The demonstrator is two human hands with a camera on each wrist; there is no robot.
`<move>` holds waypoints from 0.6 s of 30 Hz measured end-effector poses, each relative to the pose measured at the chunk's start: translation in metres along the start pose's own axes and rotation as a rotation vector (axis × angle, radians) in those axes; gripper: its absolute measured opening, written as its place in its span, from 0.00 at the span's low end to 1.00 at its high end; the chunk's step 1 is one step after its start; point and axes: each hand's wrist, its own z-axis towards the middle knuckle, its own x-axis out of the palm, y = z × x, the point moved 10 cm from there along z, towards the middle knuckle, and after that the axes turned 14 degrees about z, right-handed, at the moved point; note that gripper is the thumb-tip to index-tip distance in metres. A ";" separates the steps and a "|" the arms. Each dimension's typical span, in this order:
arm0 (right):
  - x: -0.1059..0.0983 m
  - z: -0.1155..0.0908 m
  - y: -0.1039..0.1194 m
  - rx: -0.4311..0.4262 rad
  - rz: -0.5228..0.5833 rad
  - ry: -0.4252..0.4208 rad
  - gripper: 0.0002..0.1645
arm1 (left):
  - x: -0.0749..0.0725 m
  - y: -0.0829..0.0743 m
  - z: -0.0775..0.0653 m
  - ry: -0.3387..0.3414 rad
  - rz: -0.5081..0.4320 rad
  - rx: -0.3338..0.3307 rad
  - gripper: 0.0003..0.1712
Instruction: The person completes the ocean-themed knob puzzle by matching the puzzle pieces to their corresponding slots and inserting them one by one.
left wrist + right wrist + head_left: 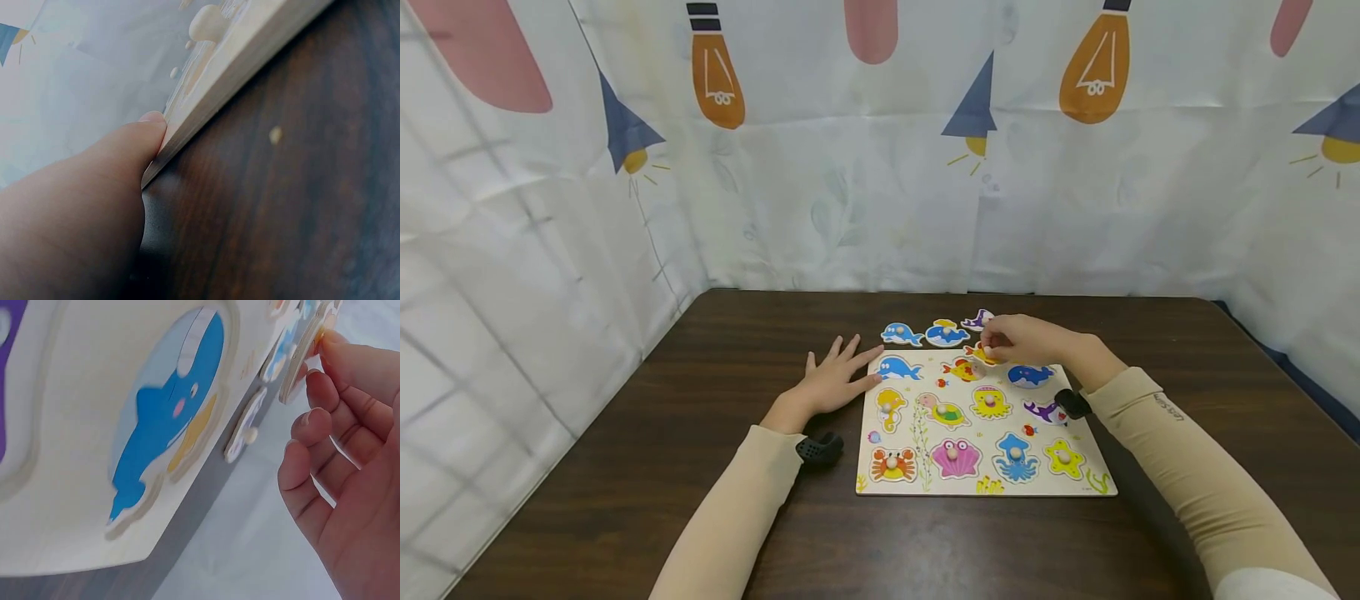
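A wooden sea-animal puzzle board (872, 425) lies on the dark table. My right hand (1030, 337) pinches a yellow-orange fish puzzle piece (982, 353) by its knob, above the board's far edge; in the right wrist view the fish piece (305, 355) is tilted edge-on. Beneath and in front of it shows the board's printed fish recess (963, 370). My left hand (831, 383) has its fingers spread at the board's upper left corner, the thumb (147, 134) against its edge. Behind the board lie a blue dolphin piece (902, 334), a blue whale piece (947, 335) and a purple piece (976, 320).
Several knobbed pieces sit in the board, among them a crab (892, 465), a pink shell (956, 458) and a yellow star (1064, 458). A printed whale recess (1030, 377) lies below the right wrist. Patterned cloth (865, 183) surrounds the table (760, 333).
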 end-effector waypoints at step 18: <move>0.022 0.015 0.023 -0.025 -0.042 0.082 0.03 | 0.000 0.000 0.000 -0.002 -0.003 0.000 0.39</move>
